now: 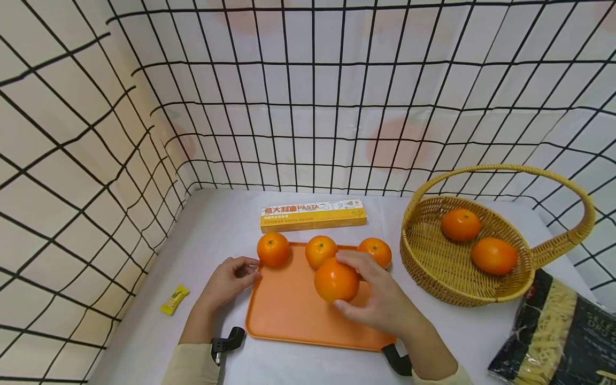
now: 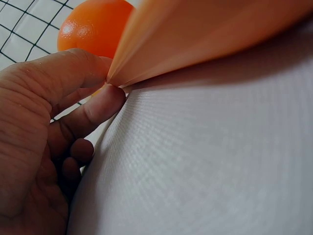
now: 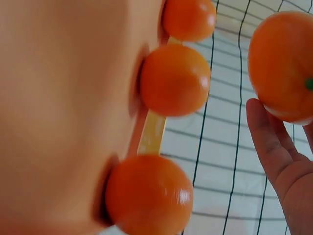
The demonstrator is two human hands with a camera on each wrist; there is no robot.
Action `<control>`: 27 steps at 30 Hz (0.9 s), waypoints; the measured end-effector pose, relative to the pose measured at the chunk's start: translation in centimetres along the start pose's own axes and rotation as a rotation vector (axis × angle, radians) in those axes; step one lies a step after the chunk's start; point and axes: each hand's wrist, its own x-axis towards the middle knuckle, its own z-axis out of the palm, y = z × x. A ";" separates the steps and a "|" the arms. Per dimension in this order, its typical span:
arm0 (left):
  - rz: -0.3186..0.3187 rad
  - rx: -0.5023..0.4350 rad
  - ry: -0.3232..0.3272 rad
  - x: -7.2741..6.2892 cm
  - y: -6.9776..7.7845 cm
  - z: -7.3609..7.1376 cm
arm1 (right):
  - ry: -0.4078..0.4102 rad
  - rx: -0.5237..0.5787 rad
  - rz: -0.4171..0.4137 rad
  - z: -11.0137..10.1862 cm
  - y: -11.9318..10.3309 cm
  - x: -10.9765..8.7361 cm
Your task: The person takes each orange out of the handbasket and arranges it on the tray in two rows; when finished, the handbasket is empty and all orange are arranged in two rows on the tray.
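Observation:
My right hand (image 1: 385, 302) holds an orange (image 1: 336, 280) between thumb and fingers, above the orange-coloured tray (image 1: 289, 315). In the right wrist view the same orange (image 3: 281, 63) shows a green stem spot and is clear of the tray. Along the tray's far edge sit three more oranges: a left one (image 1: 273, 249), a middle one (image 1: 321, 250) and a right one (image 1: 376, 250), the last partly behind my right hand. At the tray's left rim, my left hand (image 1: 228, 283) pinches the edge between thumb and finger, as the left wrist view shows.
A wicker basket (image 1: 423, 267) with a tall handle holds two oranges (image 1: 460, 224) at the right. Beside it lies a black pasta bag (image 1: 572, 342). Behind the tray is a yellow-and-white pasta box (image 1: 313, 216). A small yellow packet (image 1: 175, 299) lies at left. Black wire grid (image 1: 313, 107) encloses the table.

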 end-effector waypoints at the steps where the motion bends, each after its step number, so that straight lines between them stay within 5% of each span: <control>1: -0.003 0.000 0.001 0.0 0.0 0.0 | -0.010 0.006 0.007 0.3 -0.1 0.2; 8: -0.025 -0.011 -0.004 -0.1 0.0 0.0 | -0.082 0.030 0.117 2.4 -0.7 1.4; 27: -0.037 -0.013 -0.009 0.2 -0.2 0.1 | -0.215 -0.011 0.185 7.1 -1.9 3.8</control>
